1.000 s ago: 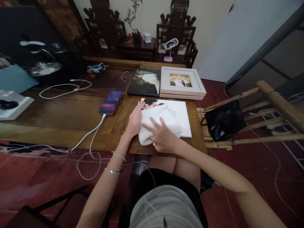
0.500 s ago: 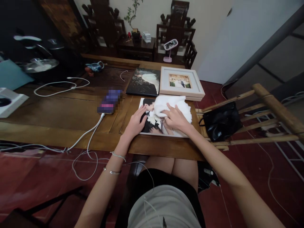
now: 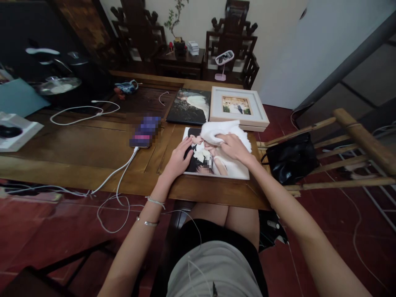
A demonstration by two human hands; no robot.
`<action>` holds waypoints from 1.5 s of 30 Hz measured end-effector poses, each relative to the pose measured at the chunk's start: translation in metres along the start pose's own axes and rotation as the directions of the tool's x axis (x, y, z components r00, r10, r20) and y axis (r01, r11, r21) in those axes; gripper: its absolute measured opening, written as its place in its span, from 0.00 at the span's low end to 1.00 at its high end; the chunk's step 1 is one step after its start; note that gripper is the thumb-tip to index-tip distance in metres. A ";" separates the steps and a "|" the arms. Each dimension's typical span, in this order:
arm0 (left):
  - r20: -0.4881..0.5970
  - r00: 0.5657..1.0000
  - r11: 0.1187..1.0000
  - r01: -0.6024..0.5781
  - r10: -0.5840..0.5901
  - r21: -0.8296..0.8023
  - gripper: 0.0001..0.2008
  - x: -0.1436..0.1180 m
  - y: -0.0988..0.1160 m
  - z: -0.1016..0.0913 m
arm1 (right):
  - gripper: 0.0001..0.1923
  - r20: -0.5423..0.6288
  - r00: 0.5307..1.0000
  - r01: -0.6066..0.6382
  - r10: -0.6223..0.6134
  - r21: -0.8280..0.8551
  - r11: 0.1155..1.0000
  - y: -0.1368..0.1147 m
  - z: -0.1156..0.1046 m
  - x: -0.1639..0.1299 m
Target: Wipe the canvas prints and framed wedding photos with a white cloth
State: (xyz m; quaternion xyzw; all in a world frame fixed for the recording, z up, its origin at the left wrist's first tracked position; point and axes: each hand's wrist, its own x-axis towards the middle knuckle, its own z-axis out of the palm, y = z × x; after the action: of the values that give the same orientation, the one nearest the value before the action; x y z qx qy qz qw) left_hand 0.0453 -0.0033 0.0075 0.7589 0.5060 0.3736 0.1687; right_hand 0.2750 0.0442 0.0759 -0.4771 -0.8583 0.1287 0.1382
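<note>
A photo panel (image 3: 229, 167) showing a couple lies flat near the table's front edge. My left hand (image 3: 179, 159) rests on its left side, fingers stretched out and pressing lightly on the picture. Over the panel's upper right part, my right hand (image 3: 233, 146) grips a white cloth (image 3: 229, 128), with the fingers pushed into its folds. The cloth covers the top right of the picture. Just behind are a dark photo panel (image 3: 188, 106) and a white picture frame (image 3: 238, 105) with a small photo in it.
A phone (image 3: 144, 132) with a white charging cable (image 3: 126, 163) lies left on the wooden table (image 3: 93, 144). Farther left stand a lidded pan (image 3: 60, 86) and a white box (image 3: 18, 134). A black bag (image 3: 291, 159) sits on a bamboo chair (image 3: 365, 144) at right.
My right hand and the cloth have moved up a little, uncovering more of the photo's lower right. My left hand stays on the left side.
</note>
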 end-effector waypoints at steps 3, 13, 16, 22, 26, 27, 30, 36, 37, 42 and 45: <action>0.001 1.000 1.000 -0.001 0.001 -0.007 0.21 0.000 -0.001 0.000 | 0.25 -0.048 0.999 -0.018 0.015 -0.070 0.997 0.028 -0.005 -0.027; 0.023 1.000 0.999 0.010 -0.009 -0.049 0.18 0.000 -0.005 -0.003 | 0.17 0.083 0.941 0.338 -0.330 -0.124 0.933 -0.007 0.002 -0.134; 0.022 1.000 0.998 0.014 -0.013 -0.054 0.19 0.000 -0.003 -0.004 | 0.18 0.079 0.944 0.328 -0.321 -0.105 0.939 -0.005 0.000 -0.131; 0.027 0.999 0.998 0.029 -0.028 -0.063 0.21 0.000 0.001 -0.006 | 0.23 0.063 0.980 0.192 -0.186 -0.114 0.975 0.026 -0.010 -0.068; 0.021 1.000 0.997 0.015 -0.014 -0.073 0.21 -0.001 0.000 -0.005 | 0.25 0.023 0.992 0.129 -0.127 -0.128 0.983 0.040 -0.011 -0.032; 0.020 1.000 0.997 0.014 -0.013 -0.072 0.21 -0.001 0.000 -0.005 | 0.25 0.013 0.993 0.119 -0.118 -0.127 0.985 0.042 -0.010 -0.028; 0.042 0.999 0.998 0.028 -0.026 -0.064 0.22 -0.001 0.000 -0.004 | 0.25 -0.012 0.994 0.108 -0.110 -0.134 0.985 0.041 -0.004 -0.032; 0.086 0.995 0.996 0.064 -0.059 -0.056 0.24 -0.001 0.002 -0.003 | 0.21 0.023 0.970 0.245 -0.244 -0.087 0.966 0.009 0.002 -0.095; 0.083 0.994 0.996 0.072 -0.068 -0.053 0.24 -0.002 0.002 -0.002 | 0.20 0.031 0.961 0.278 -0.276 -0.074 0.958 0.002 0.002 -0.107; 0.072 0.995 0.997 0.070 -0.068 -0.027 0.25 -0.004 0.003 0.001 | 0.18 0.089 0.931 0.358 -0.353 -0.040 0.933 -0.017 -0.001 -0.143; 0.051 0.998 0.999 0.048 -0.047 -0.011 0.24 -0.005 0.001 0.001 | 0.19 0.065 0.945 0.323 -0.321 -0.017 0.946 -0.010 -0.004 -0.133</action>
State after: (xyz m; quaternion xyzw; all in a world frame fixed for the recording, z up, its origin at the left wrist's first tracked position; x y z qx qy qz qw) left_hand 0.0454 -0.0082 0.0060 0.7548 0.5171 0.3532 0.1952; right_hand 0.3361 -0.0737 0.0682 -0.3281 -0.9303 0.1071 0.1241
